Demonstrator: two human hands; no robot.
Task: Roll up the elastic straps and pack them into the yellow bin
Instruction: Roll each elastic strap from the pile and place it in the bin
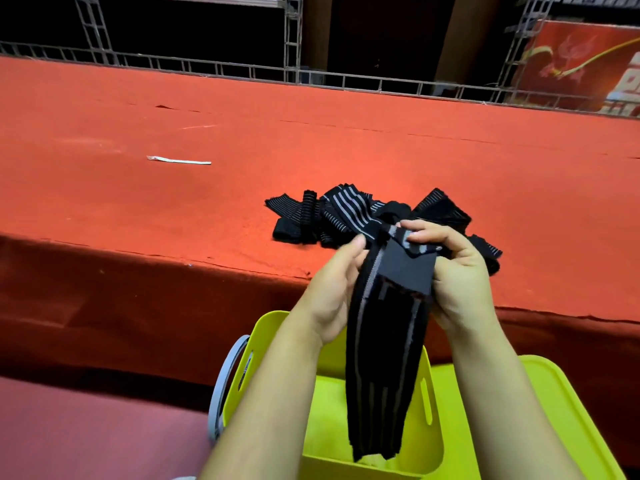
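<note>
A black elastic strap with grey stripes hangs down from both my hands into the yellow bin below. My left hand grips its left edge near the top. My right hand pinches the folded top end, where a plain black patch shows. Behind my hands a heap of several more black striped straps lies on the red cloth.
The red-covered table stretches wide, its front edge just beyond the bin. A thin white strip lies at the left. A second yellow bin sits at lower right, a grey ring beside the first. Metal truss rails line the back.
</note>
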